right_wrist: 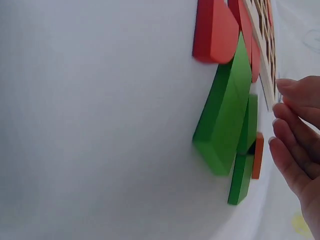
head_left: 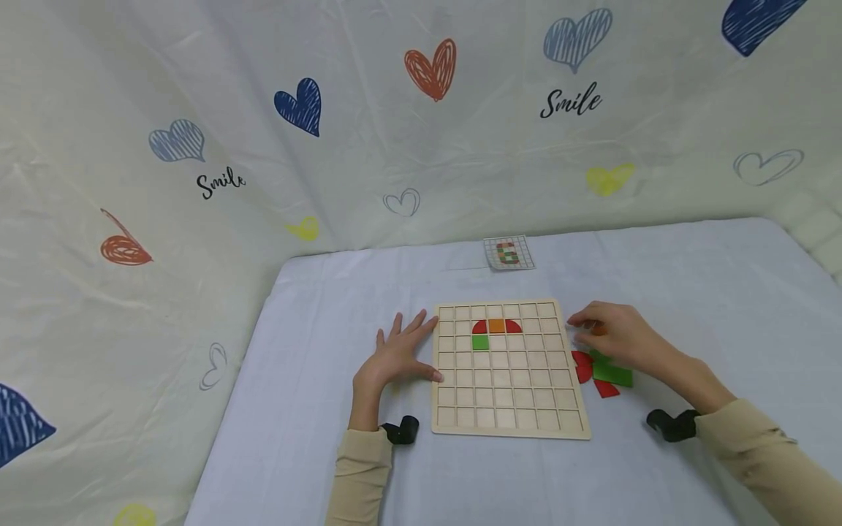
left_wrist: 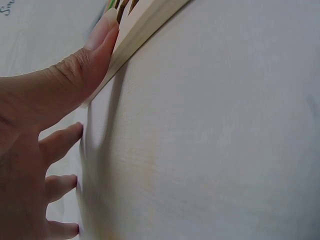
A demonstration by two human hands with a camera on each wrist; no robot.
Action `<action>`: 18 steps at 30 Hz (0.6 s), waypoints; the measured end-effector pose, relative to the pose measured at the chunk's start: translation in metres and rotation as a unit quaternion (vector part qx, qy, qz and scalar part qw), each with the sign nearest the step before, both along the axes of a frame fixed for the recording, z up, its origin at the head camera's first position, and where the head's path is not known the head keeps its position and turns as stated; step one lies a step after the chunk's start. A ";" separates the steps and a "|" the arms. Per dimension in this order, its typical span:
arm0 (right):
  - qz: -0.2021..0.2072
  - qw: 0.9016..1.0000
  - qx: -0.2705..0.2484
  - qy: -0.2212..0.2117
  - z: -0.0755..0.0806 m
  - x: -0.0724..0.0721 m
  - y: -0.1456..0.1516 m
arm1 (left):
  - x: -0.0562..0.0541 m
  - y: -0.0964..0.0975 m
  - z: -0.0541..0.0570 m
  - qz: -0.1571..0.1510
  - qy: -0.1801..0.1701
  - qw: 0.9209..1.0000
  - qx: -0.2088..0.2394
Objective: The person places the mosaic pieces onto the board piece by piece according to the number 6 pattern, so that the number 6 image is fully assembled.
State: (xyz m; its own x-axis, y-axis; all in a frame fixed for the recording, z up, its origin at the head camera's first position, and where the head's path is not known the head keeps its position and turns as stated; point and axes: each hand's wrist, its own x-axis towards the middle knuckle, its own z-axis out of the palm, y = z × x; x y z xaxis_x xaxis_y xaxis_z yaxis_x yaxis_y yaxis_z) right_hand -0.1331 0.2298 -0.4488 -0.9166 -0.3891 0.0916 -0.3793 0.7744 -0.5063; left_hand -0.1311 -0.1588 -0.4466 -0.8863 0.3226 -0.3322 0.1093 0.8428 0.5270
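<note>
1. I can read "Smile" (head_left: pixel 221 183) in black script on the cloth (head_left: pixel 368 161), toward ten o'clock from the middle of the head view, its letters slanting upward.
2. A second "Smile" (head_left: pixel 571 100), also black script, stands on that cloth between one and two o'clock.
3. In the left wrist view, toward ten o'clock, only "Sm" (left_wrist: pixel 7 6) shows.

You are facing a white-covered table (head_left: pixel 691 292). Behind the table and along its left side, a creased, pale backdrop (head_left: pixel 368 44) is hanging. High above the table's far edge, you are seeing a red heart (head_left: pixel 430 71), a navy heart (head_left: pixel 300 108) and black "Smile" lettering (head_left: pixel 571 101); nearer that edge, a yellow heart (head_left: pixel 608 180) is showing. Soft light is falling evenly across the table.
</note>
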 end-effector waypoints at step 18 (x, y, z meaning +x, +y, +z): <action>-0.052 0.998 0.014 0.016 -0.006 0.003 0.025 | 0.000 0.001 0.000 0.004 0.001 1.000 0.001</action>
State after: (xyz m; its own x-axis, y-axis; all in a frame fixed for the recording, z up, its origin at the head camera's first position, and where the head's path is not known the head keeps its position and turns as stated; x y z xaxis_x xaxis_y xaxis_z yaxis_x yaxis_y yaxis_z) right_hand -0.1297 0.2550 -0.4545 -0.9490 -0.2947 0.1123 -0.3119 0.8239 -0.4731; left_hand -0.1315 -0.1578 -0.4465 -0.8891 0.3170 -0.3300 0.1039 0.8422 0.5290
